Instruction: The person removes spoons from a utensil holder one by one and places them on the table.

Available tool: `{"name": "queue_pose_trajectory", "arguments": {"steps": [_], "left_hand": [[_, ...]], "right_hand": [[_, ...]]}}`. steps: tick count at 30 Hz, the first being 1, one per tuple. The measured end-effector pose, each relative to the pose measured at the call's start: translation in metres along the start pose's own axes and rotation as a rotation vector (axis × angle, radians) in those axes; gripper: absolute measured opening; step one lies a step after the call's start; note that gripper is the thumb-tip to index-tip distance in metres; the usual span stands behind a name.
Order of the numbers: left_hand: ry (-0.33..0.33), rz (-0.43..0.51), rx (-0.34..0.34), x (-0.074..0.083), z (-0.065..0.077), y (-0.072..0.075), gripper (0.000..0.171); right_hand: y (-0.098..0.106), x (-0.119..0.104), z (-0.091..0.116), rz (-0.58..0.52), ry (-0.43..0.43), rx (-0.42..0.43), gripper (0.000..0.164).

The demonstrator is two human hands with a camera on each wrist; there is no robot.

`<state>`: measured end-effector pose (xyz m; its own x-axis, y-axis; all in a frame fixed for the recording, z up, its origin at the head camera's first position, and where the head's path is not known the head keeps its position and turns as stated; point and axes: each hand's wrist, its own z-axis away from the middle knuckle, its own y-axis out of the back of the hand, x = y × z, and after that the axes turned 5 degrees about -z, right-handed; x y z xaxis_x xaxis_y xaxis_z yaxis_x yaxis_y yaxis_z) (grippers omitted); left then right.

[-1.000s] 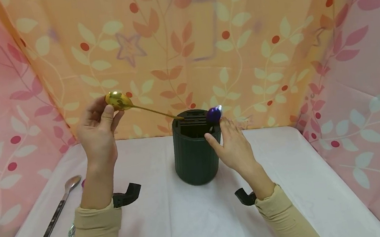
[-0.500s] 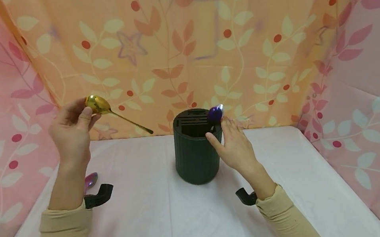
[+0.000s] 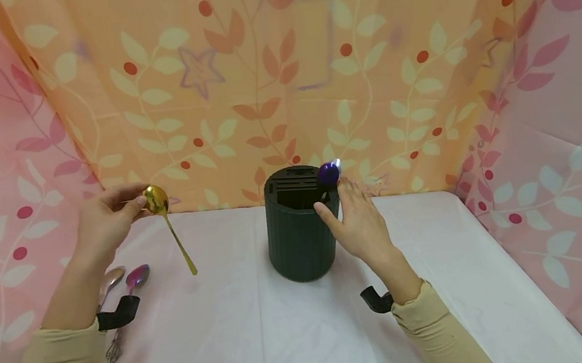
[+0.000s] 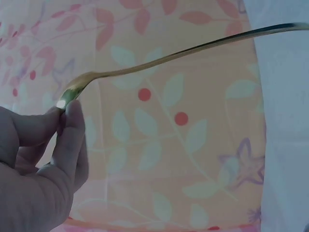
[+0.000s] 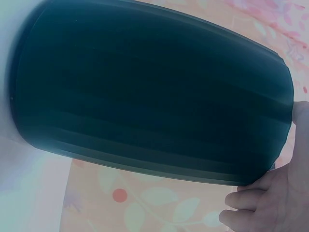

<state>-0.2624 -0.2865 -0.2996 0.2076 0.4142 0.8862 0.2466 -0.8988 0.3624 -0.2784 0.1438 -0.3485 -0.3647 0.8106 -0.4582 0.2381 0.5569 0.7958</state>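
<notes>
A gold spoon is pinched at its bowl by my left hand, its handle slanting down over the table's left side. In the left wrist view, thumb and fingers meet on the edge of the bowl. The dark green utensil holder stands upright mid-table, with slots and a wider opening on top. My right hand rests against its right rim, fingers extended. A purple spoon stands in the holder, bowl up, beside those fingers; a silvery tip shows behind it. The right wrist view shows the holder's ribbed side.
Left on the white tablecloth lie a silver spoon, a pink-purple spoon and a small whisk-like wire end, partly hidden by my left forearm. Floral curtains enclose the back and sides.
My left hand has carried the gold spoon left and down, away from the holder; its handle tip has left the holder's top and swung downward. The right hand keeps its place.
</notes>
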Motion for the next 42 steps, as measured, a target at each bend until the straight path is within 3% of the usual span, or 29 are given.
{"name": "queue_pose_trajectory", "arguments": {"steps": [4,7,10,19,32,42], "left_hand": [[0.003,-0.137,-0.149,-0.009,-0.003,0.004,0.035],[-0.008,-0.184,-0.267,-0.015,-0.007,0.007,0.033],[0.028,-0.214,-0.374,-0.022,-0.012,0.008,0.036],[0.148,-0.272,-0.562,-0.047,-0.018,0.009,0.037],[0.288,-0.208,-0.605,-0.097,-0.023,0.01,0.036],[0.319,-0.295,-0.595,-0.13,-0.023,0.009,0.031]], "right_hand": [[0.0,0.001,0.0,0.0,0.005,0.007,0.095],[0.0,0.001,0.0,0.002,0.005,0.009,0.095],[0.0,0.001,0.0,0.002,0.008,0.011,0.095],[0.001,0.0,0.0,-0.003,0.007,0.005,0.096],[-0.002,0.001,0.0,-0.003,0.017,0.016,0.096],[-0.002,0.001,0.0,-0.004,0.005,0.009,0.096]]}}
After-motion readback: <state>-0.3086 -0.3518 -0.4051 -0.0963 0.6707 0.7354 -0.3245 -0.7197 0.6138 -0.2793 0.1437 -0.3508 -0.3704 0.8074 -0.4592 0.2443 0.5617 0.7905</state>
